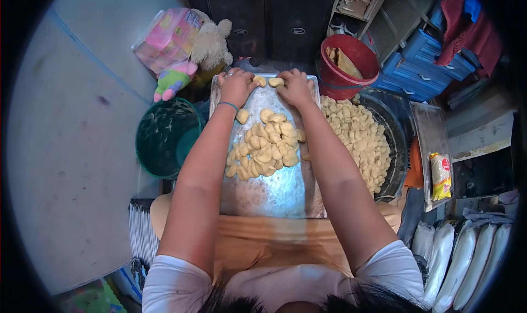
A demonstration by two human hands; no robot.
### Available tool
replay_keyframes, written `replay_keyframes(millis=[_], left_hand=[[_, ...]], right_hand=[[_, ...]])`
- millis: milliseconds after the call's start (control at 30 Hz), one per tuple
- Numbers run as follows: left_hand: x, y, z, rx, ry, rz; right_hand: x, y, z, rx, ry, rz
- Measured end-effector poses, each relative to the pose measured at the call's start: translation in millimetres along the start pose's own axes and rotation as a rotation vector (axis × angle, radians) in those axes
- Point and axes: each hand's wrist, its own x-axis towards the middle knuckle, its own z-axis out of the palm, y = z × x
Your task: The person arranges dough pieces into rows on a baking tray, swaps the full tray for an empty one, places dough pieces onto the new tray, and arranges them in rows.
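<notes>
A metal tray [258, 197] lies across my lap, with a heap of pale yellow dough pieces [266, 148] at its middle. Both arms stretch to its far end. My left hand [237, 88], wearing a bracelet, has its thumb and fingers closed at a small dough piece [260, 80]. Opposite it, my right hand [297, 89] pinches another dough piece [275, 82] at the tray's far right corner. A single lump of dough [242, 116] sits below my left wrist. Some fingertips are hidden behind the hands.
To the right stands a wide black basin [399, 148] full of dough pieces, behind it a red bucket [329, 85]. A green bucket [144, 143] is at the left, below stuffed toys [211, 46]. Another tray [428, 126] holds a yellow packet [440, 175]. Wrapped white packs [458, 263] stand lower right.
</notes>
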Motion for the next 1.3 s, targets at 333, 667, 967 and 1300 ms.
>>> replay_keyframes(millis=[333, 667, 967, 1300], left_hand=[[-55.1, -6.3, -47.9, -0.167, -0.211, 0.273], [-65.4, -16.7, -33.2, -0.287, 0.024, 0.084], [-72.1, -24.3, -20.8, -0.308, 0.127, 0.182], [-69.1, -32.5, -10.8, -0.315, 0.146, 0.093]], right_hand=[[-12.4, 58.5, -14.0, 0.182, 0.061, -0.123], [-4.6, -39.7, 1.5, -0.065, 0.09, -0.287], [-3.0, -23.8, -6.3, -0.13, 0.017, -0.24], [18.9, -41.6, 15.5, -0.106, -0.167, -0.218]])
